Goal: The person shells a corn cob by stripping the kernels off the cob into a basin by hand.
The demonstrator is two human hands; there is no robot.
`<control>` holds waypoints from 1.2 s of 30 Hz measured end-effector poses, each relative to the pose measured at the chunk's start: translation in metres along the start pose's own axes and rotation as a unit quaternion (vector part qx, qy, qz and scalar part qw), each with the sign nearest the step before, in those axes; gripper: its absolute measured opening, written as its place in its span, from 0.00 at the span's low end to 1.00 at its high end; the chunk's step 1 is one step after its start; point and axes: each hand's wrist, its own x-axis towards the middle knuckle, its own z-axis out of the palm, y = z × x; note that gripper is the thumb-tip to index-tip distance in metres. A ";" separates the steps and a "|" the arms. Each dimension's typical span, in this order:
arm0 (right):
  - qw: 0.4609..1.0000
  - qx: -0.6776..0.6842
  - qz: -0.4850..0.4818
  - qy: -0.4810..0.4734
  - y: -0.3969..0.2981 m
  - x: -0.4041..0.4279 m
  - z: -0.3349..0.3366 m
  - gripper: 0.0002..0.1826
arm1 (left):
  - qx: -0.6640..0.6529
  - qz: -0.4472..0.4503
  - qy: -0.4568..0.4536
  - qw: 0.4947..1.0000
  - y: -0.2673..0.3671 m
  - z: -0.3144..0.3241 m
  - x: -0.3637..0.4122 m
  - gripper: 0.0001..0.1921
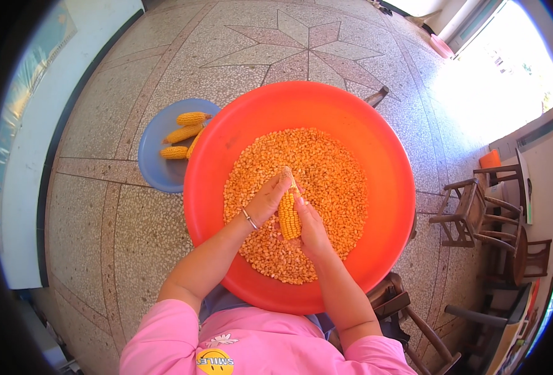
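A partly shelled corn cob (pixel 289 215) is held between my two hands over a large red plastic basin (pixel 300 101). My left hand (pixel 269 197), with a bangle at the wrist, grips the bare upper end of the cob. My right hand (pixel 311 225) is closed around its right side, the thumb on the yellow kernels. Beneath both hands a broad heap of loose corn kernels (pixel 332 173) covers the basin's bottom. Left of it, a blue plastic basin (pixel 157 173) on the floor holds several unshelled corn cobs (pixel 183 133). The red basin's rim overlaps the blue one.
Wooden chairs (pixel 464 213) stand along the right side. Another wooden chair (pixel 426 328) is close by at the lower right. A wooden leg (pixel 377 96) sticks out behind the red basin. A pink basin (pixel 441 46) sits near the bright doorway at the upper right.
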 end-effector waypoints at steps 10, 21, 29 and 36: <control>0.977 0.191 0.071 -0.064 -0.005 0.000 -0.002 0.28 | -0.204 -0.091 -0.021 0.974 0.008 -0.008 0.003 0.25; 1.000 -0.009 -0.009 -0.026 -0.007 -0.007 0.008 0.25 | -0.167 -0.052 0.037 0.984 -0.007 -0.010 0.007 0.21; 1.000 0.012 0.014 -0.016 0.000 -0.003 -0.002 0.27 | -0.131 -0.041 0.015 0.990 -0.008 -0.011 0.007 0.22; 0.996 0.080 0.018 -0.027 0.000 -0.002 0.006 0.27 | -0.184 -0.075 0.026 0.980 -0.001 -0.010 0.005 0.23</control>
